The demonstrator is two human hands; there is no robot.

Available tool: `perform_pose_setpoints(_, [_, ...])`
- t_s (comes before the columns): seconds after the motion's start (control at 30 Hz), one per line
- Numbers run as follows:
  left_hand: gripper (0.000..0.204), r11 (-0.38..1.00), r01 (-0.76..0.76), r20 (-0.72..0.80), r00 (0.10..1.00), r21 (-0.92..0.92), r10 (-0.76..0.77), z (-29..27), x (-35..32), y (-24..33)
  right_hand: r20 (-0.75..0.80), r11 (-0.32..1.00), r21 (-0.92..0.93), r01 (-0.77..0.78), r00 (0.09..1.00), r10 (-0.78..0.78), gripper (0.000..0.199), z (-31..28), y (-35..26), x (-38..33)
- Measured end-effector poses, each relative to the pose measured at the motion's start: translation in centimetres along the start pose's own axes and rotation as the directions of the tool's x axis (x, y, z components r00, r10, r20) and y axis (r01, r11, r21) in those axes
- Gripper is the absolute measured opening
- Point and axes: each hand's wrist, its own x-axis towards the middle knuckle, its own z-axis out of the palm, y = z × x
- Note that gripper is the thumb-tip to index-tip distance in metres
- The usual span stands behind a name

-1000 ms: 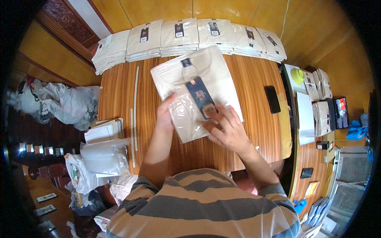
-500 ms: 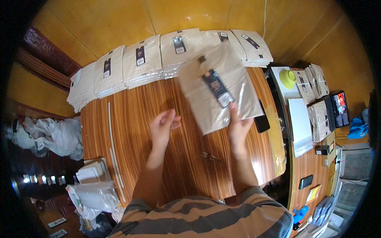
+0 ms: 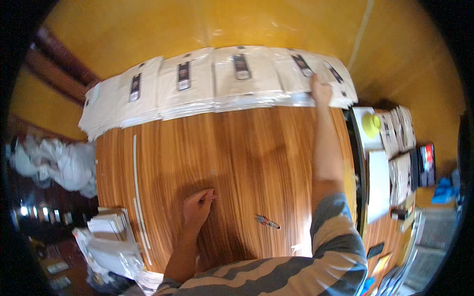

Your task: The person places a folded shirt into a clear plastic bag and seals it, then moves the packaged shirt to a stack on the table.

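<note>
While the right hand (image 3: 321,91) reaches far across the table (image 3: 237,163), it rests on top of a bagged shirt pack (image 3: 308,79) at the right end of a row. The arm is stretched out straight, and the fingers look flat on the pack, not wrapped around it, though the hand is small and far off, so I cannot be sure.

That row of packs (image 3: 212,81) runs left to right along the far edge of the table, against the yellow wall (image 3: 197,24). Each pack points its long side away from the person.

Much closer in, the left hand (image 3: 198,204) is on the bare wood. Its fingers are curled narrow, with the tips touching the table, and it holds nothing that I can see. A small pen-like tool (image 3: 267,222) lies just to its right, not touching it.

So the right hand is the one at the pack, and the left hand is well apart from it.
</note>
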Motion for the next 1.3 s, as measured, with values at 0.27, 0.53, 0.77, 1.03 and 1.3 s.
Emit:
perform_pose_setpoints(0.27, [0.022,0.800,0.081,-0.076,0.985,-0.594,-0.156,-3.6,7.0,-1.0,0.534,0.811,0.481,-0.333,0.845,0.030,0.060,-4.0,3.2,-2.1])
perform_pose_setpoints(0.53, [0.026,0.815,-0.374,-0.600,0.799,-0.442,0.041,-19.8,18.1,9.6,0.341,0.856,0.512,-0.064,0.930,-0.135,0.054,-0.2,2.9,-20.0])
perform_pose_setpoints(0.77, [0.035,0.950,-0.312,-0.779,0.601,-0.027,0.175,-45.2,26.4,2.0,0.885,0.804,0.420,-0.421,0.385,-0.261,0.040,9.3,-10.5,-48.6])
perform_pose_setpoints(1.03, [0.074,0.968,0.222,-0.494,0.858,0.112,-0.140,-55.4,30.1,-16.3,0.907,0.660,0.415,-0.626,0.225,-0.356,0.046,26.1,-26.2,-57.9])
perform_pose_setpoints(1.3, [0.123,0.980,0.195,-0.311,0.930,-0.042,-0.199,-52.8,35.1,-15.2,0.824,0.558,0.555,-0.616,0.499,-0.269,0.055,36.3,-34.3,-61.3])
